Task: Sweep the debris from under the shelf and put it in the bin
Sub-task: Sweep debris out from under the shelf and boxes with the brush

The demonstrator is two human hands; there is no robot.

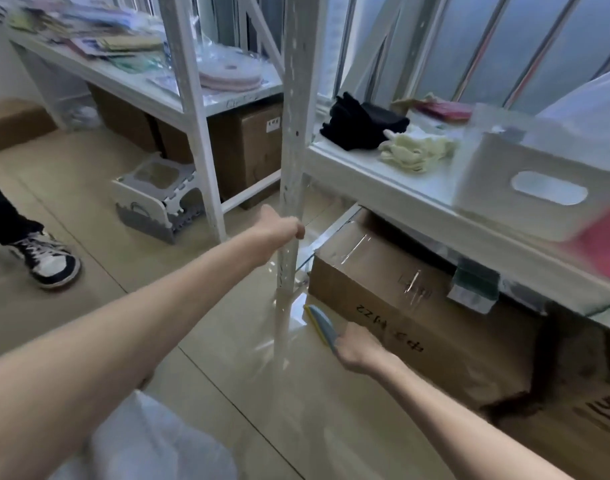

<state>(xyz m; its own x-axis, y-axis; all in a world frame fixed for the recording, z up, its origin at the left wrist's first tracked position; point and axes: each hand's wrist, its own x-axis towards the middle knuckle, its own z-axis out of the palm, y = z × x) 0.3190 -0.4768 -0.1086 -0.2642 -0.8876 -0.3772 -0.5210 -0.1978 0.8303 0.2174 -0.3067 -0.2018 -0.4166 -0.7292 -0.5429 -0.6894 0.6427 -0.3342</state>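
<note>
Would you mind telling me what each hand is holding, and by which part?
Left hand grips the white metal shelf upright at mid-height. Right hand holds a small blue-and-yellow brush by its near end.

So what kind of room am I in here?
Probably a storeroom: white metal shelving loaded with packets, cardboard boxes on the floor beneath, and a step stool nearby.

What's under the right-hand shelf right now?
Cardboard boxes fill the space under the shelf. The right hand holds a brush beside them. Any debris behind them is hidden.
</note>
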